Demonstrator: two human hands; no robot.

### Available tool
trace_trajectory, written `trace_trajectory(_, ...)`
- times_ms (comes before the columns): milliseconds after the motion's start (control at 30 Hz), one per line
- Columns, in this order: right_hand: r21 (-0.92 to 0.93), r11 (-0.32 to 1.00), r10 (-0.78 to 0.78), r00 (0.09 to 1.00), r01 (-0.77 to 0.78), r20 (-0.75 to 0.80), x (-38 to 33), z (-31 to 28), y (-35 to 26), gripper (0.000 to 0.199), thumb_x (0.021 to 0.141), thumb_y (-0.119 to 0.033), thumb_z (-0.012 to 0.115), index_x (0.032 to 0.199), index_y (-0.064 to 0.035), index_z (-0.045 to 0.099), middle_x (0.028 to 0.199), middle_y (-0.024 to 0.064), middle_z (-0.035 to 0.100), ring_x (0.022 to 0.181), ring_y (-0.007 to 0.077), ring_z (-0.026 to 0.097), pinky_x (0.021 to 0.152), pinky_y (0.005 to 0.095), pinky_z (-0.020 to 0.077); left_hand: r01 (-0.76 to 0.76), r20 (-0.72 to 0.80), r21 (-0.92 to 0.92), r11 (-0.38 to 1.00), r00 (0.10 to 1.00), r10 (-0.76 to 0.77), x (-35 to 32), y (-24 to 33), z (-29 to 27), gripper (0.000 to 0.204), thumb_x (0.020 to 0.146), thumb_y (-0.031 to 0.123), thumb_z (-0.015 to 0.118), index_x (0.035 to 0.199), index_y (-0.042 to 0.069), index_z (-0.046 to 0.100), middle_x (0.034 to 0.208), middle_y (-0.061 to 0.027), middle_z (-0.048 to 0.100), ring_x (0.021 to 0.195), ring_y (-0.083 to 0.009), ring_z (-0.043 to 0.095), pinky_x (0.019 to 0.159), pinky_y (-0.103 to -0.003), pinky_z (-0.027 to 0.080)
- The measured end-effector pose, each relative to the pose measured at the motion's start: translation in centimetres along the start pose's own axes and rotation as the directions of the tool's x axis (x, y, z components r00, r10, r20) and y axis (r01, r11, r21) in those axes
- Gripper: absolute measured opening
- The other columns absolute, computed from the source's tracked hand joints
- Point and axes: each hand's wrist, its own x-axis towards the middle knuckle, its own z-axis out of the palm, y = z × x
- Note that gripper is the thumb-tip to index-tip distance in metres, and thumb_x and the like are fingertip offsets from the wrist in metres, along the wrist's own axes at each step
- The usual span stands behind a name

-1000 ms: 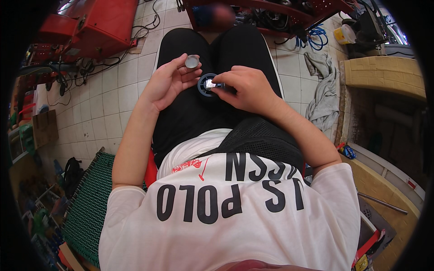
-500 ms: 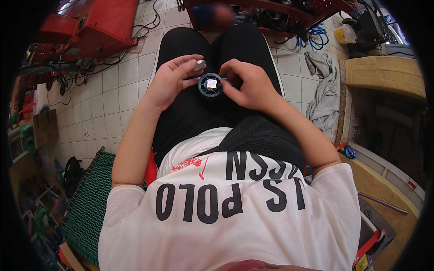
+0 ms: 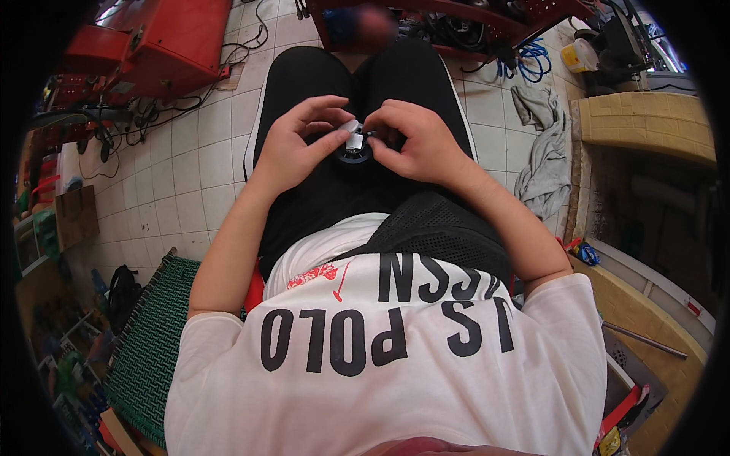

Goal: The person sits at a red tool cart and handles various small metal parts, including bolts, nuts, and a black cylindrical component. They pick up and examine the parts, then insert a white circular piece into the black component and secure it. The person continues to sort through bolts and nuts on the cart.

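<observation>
- Left hand [image 3: 306, 143]: thumb and fingers closed on a small grey round cap [image 3: 350, 125]. The cap sits tilted at the upper side of the housing.
- Right hand [image 3: 417, 143]: thumb and forefinger pinch the right edge of a dark round housing [image 3: 355, 158].
- Housing position: over the black-trousered lap [image 3: 319, 194], between the two thighs and well short of the knee edge. Whether it rests on the fabric cannot be told.
- Housing contents: a bright, square-faced piece [image 3: 354, 141] at the centre, just below the cap. Contact between cap and piece cannot be confirmed.
- Bucket [image 3: 582, 56]: white and yellow, near the upper right edge of the tiled floor [image 3: 179, 163]; contents not discernible.
- Red rack [image 3: 555, 14]: beyond the knees; dark coiled cables lie within.
- Cardboard box [image 3: 76, 216]: at the floor's left edge; contents not discernible.
</observation>
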Motion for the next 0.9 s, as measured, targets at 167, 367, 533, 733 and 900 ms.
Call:
trace_trajectory(167,-0.067,0.996,-0.056,0.998,0.056,0.006,0.1,0.3,0.2,0.014,0.083,-0.020,0.080,0.092,-0.0097,0.077,0.084,0.0068,0.064,0.078,0.0262,0.067,0.068,0.0385,0.0539,0.029,-0.041,-0.189,0.982,0.998,-0.038,0.1,-0.9,-0.9,0.048,0.101,0.011,0.069,0.145,0.002,0.055,0.127,-0.0128,0.070,0.120,-0.0188,0.065,0.108,-0.036,0.050)
trace_trajectory(367,-0.107,0.992,-0.071,0.997,0.075,0.033,0.4,0.5,0.1,0.016,0.083,-0.022,0.081,0.093,-0.0103,0.078,0.084,0.0064,0.064,0.080,0.0269,0.067,0.069,0.0394,0.0541,0.035,-0.051,-0.250,0.968,0.997,-0.050,0.1,-0.9,-0.8,0.047,0.101,0.010,0.070,0.145,0.001,0.055,0.126,-0.0129,0.070,0.119,-0.0185,0.066,0.107,-0.035,0.050)
trace_trajectory(533,-0.096,0.993,-0.067,0.997,0.071,0.037,0.4,0.6,0.2,0.018,0.082,-0.022,0.080,0.096,-0.0108,0.077,0.083,0.0061,0.063,0.080,0.0258,0.066,0.070,0.0391,0.0539,0.028,-0.024,-0.225,0.974,0.999,-0.034,0.0,-1.1,-0.8,0.050,0.099,0.008,0.071,0.146,0.001,0.055,0.127,-0.0122,0.069,0.120,-0.0187,0.065,0.109,-0.036,0.049)
trace_trajectory(733,0.046,0.998,0.051,0.998,-0.053,0.043,0.3,0.1,0.0,0.022,0.083,-0.017,0.078,0.103,-0.0088,0.073,0.081,0.0060,0.063,0.073,0.0228,0.064,0.066,0.0365,0.0519,-0.001,-0.004,0.010,1.000,1.000,0.001,-0.2,-0.5,-0.3,0.056,0.093,0.006,0.078,0.145,0.003,0.057,0.124,-0.0112,0.071,0.118,-0.0189,0.067,0.109,-0.037,0.049)
trace_trajectory(900,0.144,0.986,0.087,0.996,-0.088,0.015,0.0,0.1,0.9,0.020,0.084,-0.013,0.075,0.103,-0.0072,0.073,0.082,0.0066,0.065,0.070,0.0220,0.064,0.063,0.0351,0.0510,-0.128,0.032,0.282,0.951,0.992,0.124,-0.3,0.5,0.4,0.064,0.083,0.007,0.085,0.142,0.004,0.059,0.116,-0.0107,0.076,0.111,-0.0195,0.072,0.106,-0.036,0.051)
